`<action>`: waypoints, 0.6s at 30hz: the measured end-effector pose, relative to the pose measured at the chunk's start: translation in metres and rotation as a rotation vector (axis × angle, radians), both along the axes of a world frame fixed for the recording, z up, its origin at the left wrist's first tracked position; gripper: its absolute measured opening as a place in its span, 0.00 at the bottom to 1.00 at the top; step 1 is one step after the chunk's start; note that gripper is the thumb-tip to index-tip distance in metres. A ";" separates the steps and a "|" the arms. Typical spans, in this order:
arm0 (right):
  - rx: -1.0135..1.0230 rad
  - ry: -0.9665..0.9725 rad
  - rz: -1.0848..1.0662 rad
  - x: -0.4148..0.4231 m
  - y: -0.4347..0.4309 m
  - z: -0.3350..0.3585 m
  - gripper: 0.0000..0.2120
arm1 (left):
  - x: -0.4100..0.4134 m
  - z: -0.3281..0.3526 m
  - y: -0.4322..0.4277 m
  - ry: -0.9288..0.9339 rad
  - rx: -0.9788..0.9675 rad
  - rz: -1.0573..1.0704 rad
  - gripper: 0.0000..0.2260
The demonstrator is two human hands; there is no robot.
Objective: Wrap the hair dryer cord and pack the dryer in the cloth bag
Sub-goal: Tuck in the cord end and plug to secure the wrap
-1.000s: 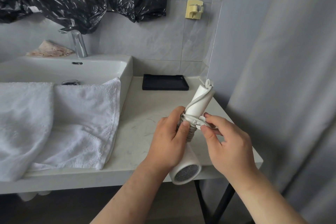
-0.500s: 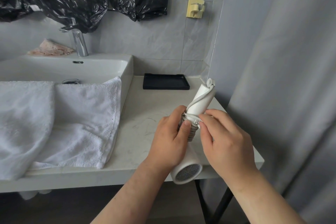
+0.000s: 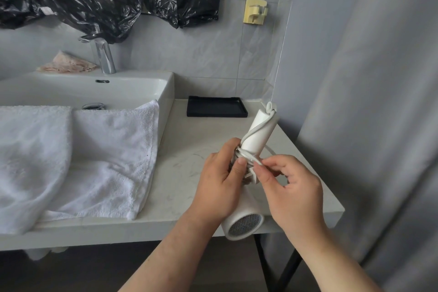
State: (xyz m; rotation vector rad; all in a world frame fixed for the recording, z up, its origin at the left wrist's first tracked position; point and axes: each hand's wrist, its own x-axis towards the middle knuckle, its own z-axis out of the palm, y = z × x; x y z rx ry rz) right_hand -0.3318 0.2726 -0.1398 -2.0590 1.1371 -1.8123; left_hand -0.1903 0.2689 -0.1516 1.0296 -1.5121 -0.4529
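- Left hand (image 3: pixel 219 182) is wrapped around the hair dryer (image 3: pixel 244 220) where handle meets body; thumb is pressed on the cord coils.
- Right hand (image 3: pixel 292 187) is pinched on the loose end of the cord (image 3: pixel 251 161), thumb and forefinger closed on it just beside the coils.
- Dryer is held above the front right of the counter (image 3: pixel 189 156), handle tilted up and away, mesh intake facing the camera.
- Cord is wound around the handle, one strand running up to its tip.
- Black tray (image 3: pixel 216 106) sits at the counter's back; white towel (image 3: pixel 94 156) is draped over the sink (image 3: pixel 142 85) edge.
- Cloth bag is not seen.
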 end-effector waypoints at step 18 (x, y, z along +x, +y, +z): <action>0.289 -0.219 0.071 0.005 0.003 -0.013 0.10 | 0.004 -0.001 0.000 0.089 0.056 -0.091 0.13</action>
